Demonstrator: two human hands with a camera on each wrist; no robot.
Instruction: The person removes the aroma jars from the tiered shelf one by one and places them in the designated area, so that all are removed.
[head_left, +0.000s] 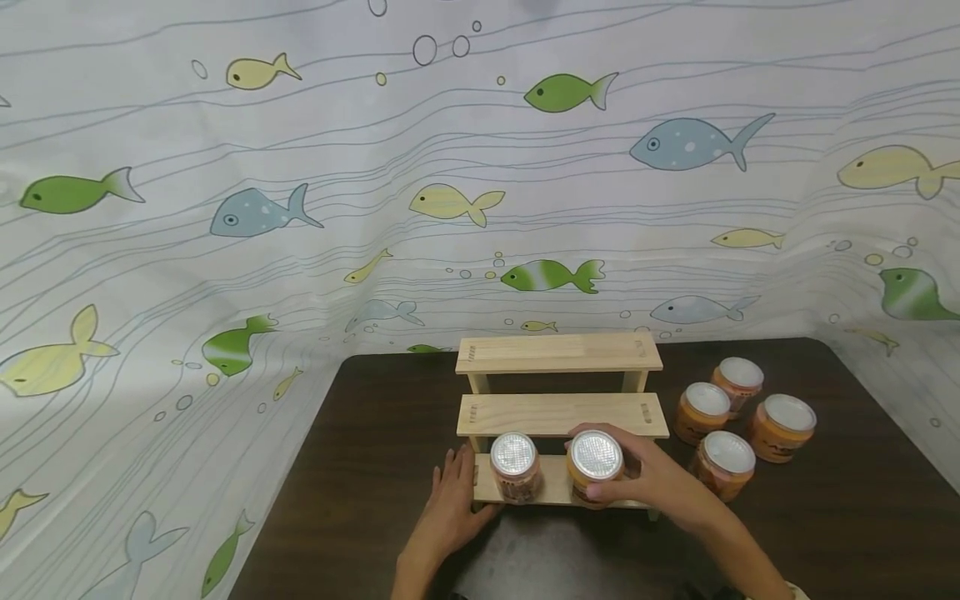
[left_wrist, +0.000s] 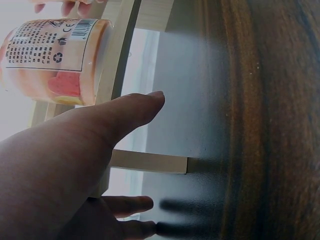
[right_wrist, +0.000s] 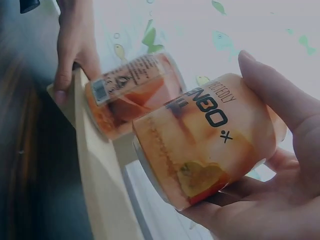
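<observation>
A small three-tier wooden step rack [head_left: 558, 414] stands on the dark table. On its lowest step, toward the left, sits an orange-labelled jar [head_left: 515, 468] with a silver lid. My right hand [head_left: 637, 471] grips a second such jar [right_wrist: 210, 135] by its sides, over the right part of that step; whether its base touches the wood, I cannot tell. My left hand [head_left: 450, 504] rests against the rack's left end, its fingers straight along the side. In the left wrist view the left thumb [left_wrist: 137, 112] stretches along the lowest step's front edge.
Several more jars [head_left: 727, 454] with pale lids are grouped on the table [head_left: 360, 467] to the right of the rack. A white cloth [head_left: 337, 150] printed with fish hangs behind and at both sides.
</observation>
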